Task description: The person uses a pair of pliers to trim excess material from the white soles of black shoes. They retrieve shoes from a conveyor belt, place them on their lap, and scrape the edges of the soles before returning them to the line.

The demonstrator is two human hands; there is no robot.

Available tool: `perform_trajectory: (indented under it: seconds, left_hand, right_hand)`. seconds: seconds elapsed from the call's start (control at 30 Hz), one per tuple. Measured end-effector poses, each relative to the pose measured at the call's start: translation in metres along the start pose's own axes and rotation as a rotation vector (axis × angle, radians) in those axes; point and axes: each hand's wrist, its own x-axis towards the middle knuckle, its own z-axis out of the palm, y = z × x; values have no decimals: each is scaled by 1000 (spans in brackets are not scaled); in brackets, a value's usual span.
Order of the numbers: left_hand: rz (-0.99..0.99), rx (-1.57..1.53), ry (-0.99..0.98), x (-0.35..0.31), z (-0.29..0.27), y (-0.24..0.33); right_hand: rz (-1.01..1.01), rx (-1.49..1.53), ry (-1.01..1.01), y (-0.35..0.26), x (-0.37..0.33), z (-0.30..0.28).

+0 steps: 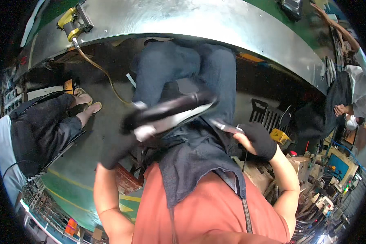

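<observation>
Over my lap, a black shoe with a pale underside lies slantwise, smeared by motion. My left hand, in a black fingerless glove, grips its left end, and my bare fingertips show blurred against the pale side. To the right of the shoe, my right hand, gloved the same way, is closed around a slim hand tool. Its metal end points left toward the shoe, apart from it. The kind of tool is not clear from here. A dark denim apron covers my front.
A metal-topped bench curves across in front of my knees. On its left end lies a yellow nail gun with an air hose hanging down. People sit at left and right. Behind my right arm stands a cluttered workbench.
</observation>
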Motion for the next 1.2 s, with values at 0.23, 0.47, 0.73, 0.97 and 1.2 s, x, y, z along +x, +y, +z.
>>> perform_trajectory:
  seconds: [0.23,0.47,0.73,0.97,1.2]
  left_hand:
    - [330,339,235,101,132,-27]
    - [157,175,120,72,136,-50]
    - [130,168,98,57,148,-61]
    - [107,79,58,57,133,-84]
    - [250,330,-19,62,142,-62]
  right_hand:
    - [353,477,12,-1,-12,24]
    - [228,203,-160,39,35,-1]
    - [127,-461,-3,19,69,-13]
    - [22,-283,-112,17,81,-22]
    - [-451,-586,105,87,102,-16]
